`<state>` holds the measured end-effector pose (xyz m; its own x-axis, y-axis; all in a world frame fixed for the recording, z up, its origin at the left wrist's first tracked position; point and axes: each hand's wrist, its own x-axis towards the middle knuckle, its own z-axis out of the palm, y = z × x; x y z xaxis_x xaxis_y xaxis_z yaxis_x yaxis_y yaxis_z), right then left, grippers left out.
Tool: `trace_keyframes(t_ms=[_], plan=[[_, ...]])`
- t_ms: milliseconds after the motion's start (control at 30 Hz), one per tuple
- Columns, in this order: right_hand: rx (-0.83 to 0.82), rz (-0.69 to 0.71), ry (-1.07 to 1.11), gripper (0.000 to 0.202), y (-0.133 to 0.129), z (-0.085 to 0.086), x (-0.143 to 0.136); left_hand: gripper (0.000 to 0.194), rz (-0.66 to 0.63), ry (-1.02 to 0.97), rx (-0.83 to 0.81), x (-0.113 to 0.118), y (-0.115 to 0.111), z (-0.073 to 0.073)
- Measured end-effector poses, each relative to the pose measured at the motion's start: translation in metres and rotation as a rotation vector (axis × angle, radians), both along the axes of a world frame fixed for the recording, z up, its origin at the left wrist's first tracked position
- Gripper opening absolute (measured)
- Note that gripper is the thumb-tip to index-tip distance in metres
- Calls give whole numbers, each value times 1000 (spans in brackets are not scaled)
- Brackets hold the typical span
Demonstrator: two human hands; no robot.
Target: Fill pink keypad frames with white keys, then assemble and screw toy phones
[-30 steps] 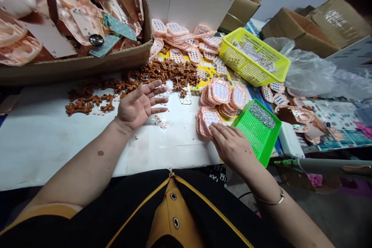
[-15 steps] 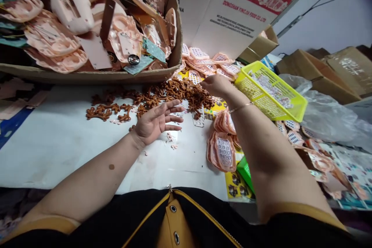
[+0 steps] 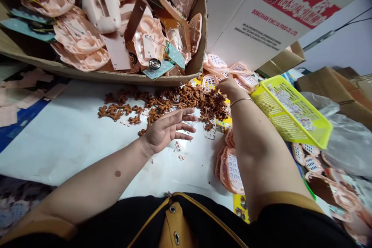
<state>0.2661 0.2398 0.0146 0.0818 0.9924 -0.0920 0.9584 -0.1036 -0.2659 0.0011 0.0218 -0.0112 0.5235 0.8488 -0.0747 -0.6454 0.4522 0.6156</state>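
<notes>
Shells [image 3: 216, 61], pale pink with grids of round holes, lie heaped toward the far right part of the tabletop [image 3: 72, 135], and my right hand [image 3: 229, 86] has moved away from the near stack [image 3: 229, 170] and over to them. That leaves the stack out of my grip, close to the near edge on the right side, just beside my forearm and partly hidden by it. My right fingers bend down at the heap's near side; I cannot tell whether they pinch a shell or only touch one. My left hand [image 3: 162, 131] is empty and relaxed, fingers spread and palm turned inward, above the middle of the tabletop, near the brown pieces [image 3: 192, 97]. Those are glossy, knobbly and branching, tangled in a dark band along the far side, with looser ones toward the left. The stacked shells look like thin moulded plastic with scalloped rims, each nested against the next. A flat, clear holed sheet [image 3: 209, 131] rests between the brown tangle and the stack, and tiny pink bits [image 3: 181, 157] dot the smooth white surface nearer me. Beyond my right forearm, the yellow basket [image 3: 280, 120] has rigid mesh walls and holds a drift of small pale parts.
</notes>
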Motion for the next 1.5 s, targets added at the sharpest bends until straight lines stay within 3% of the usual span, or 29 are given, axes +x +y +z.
trace_keyframes(t_ms=[67,233,433,567,633,733,800,867,967,1067,1133,1200,1267,1400,1500], plan=[[17,-73,35,10,-11,10,6,56,6,19,1,0,1,0],[202,-165,43,3,-44,34,11,56,23,51,35,0,1,3],[570,-50,-39,15,-98,53,10,56,43,78,42,-1,1,7],[613,3,-84,9,-125,59,6,58,44,98,48,1,0,9],[573,-88,116,3,-134,60,-1,54,44,109,59,1,-1,9],[420,-163,579,10,-150,60,-13,51,50,122,63,1,-1,10],[323,-98,773,18,-163,57,-19,49,55,124,57,0,0,9],[287,12,813,24,-177,54,-22,48,52,124,37,0,2,8],[406,258,637,23,-197,53,-26,55,-43,176,12,1,4,5],[508,625,257,21,-213,59,-37,71,-247,243,61,3,1,3],[466,806,56,24,-220,66,-50,75,-342,269,95,5,-3,3],[396,887,-42,26,-224,72,-66,73,-354,286,103,4,-5,4],[400,872,-51,32,-226,76,-78,64,-312,273,122,1,-5,6],[583,659,26,47,-226,75,-78,40,-144,185,168,-8,0,15],[529,588,-1,40,-224,60,-63,48,-2,83,135,-12,4,25]])
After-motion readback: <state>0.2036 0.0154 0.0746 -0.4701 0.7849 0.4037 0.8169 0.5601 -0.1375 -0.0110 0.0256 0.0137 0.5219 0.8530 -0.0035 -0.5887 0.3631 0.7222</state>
